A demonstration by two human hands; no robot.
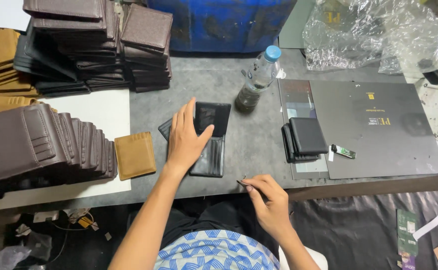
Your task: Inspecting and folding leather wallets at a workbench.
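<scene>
Left hand [184, 140] spread flat on open black wallet [210, 145], pressing it to grey worktop [259, 145]. Right hand [269, 200] nearer the body, fingers pinched on small dark piece [242, 183]. Plastic bottle [259, 77] beyond, tan wallet [135, 155] left.

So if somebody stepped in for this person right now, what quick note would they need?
Left hand: flat on the open black wallet at the table's middle, pressing it down, nothing gripped.
Right hand: at the table's near edge, pinching a small dark tool; too small to tell what kind.
Around: folded black wallets stacked to the right, brown wallets in a row on the left, one tan wallet beside them.
Done or left: cannot be told from the piles.
</scene>
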